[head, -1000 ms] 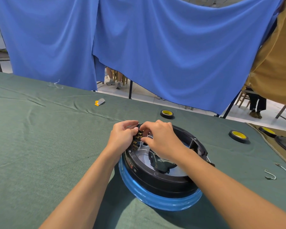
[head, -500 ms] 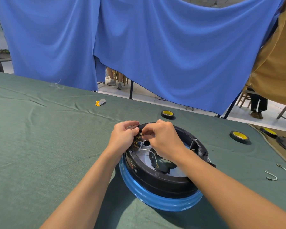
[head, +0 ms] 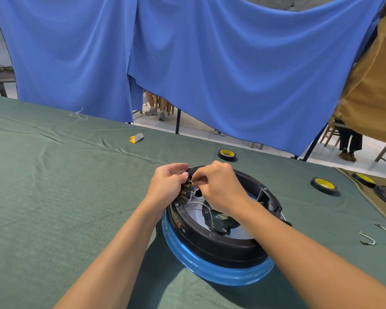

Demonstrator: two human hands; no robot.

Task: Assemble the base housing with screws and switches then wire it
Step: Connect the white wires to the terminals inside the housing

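I find no legible writing. The small white markings on the black rim of the base housing (head: 212, 244), at lower centre of the frame, are too small to read.

The housing is round, of smooth black plastic with a glossy blue band round its lower edge. It sits on the wrinkled green cloth (head: 54, 197) covering the table.

My left hand (head: 165, 186) has its fingers curled round the switch block (head: 185, 193) at the housing's far-left rim; the block is dark with a row of brass tabs. My right hand (head: 221, 190) is bunched just beside it, its fingertips pinching the white wire (head: 208, 211) at the tabs. The contact point is hidden. The wire loops down over the pale metal plate inside and ends in a small ring terminal.

Two black tape rolls with yellow cores lie flat, one (head: 227, 154) beyond the housing and one (head: 323, 185) at right. A bent metal hook (head: 368, 240) lies at lower right. Blue fabric (head: 232, 63) hangs across the upper frame.
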